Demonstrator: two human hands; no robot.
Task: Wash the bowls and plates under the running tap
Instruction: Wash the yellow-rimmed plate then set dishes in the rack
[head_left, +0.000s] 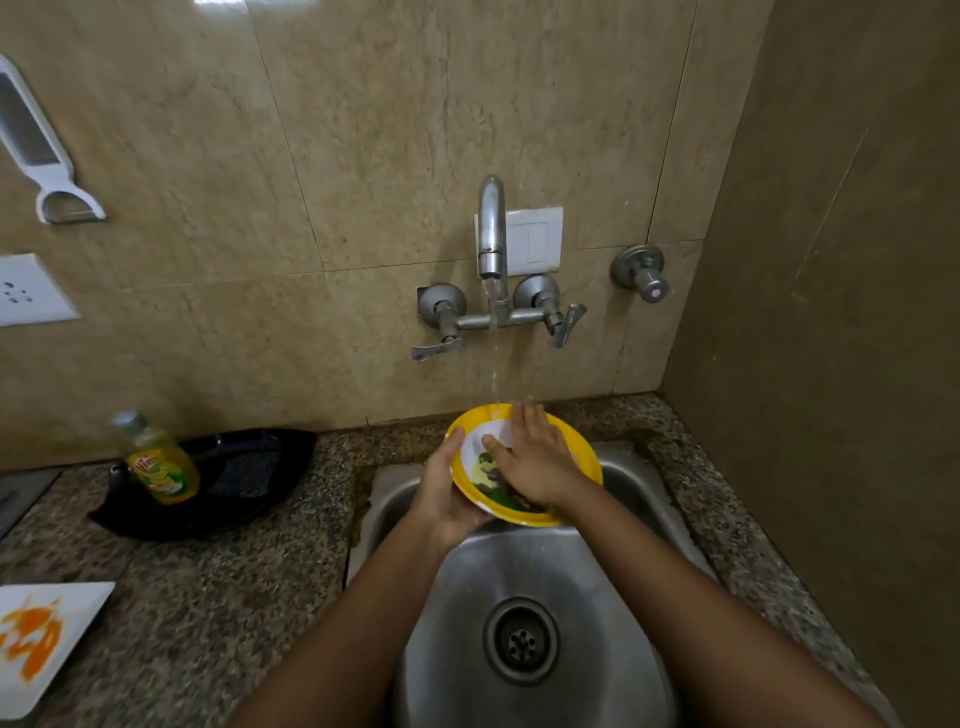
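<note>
**Mia:** What is the person washing?

**Sam:** A yellow-rimmed plate (582, 447) with a cartoon picture in the middle. It is being held up over the steel sink (540, 582), tipped a bit toward the person, with its far edge under the water (493, 364) that is falling from the tap (491, 228).

**Mia:** What is the left hand (447, 499) doing?

**Sam:** It is gripping the plate's left edge. The thumb is curling over the rim and the fingers are going underneath, I think, but I cannot see them.

**Mia:** And the right hand (535, 462)?

**Sam:** It is lying flat on the plate's face, fingers straight and a little spread, pointing up toward the water. It is not holding anything.

**Mia:** So which hand is nearer the water?

**Sam:** The right one. Its fingertips are right by the spot where the water is landing. I am guessing it is rubbing the plate clean, top to bottom.

**Mia:** Is there more to wash?

**Sam:** Yes, a white square plate (47, 639) with orange smears is waiting on the counter (218, 597), far off to the left. The dish soap bottle (156, 462) is standing there too.
</note>
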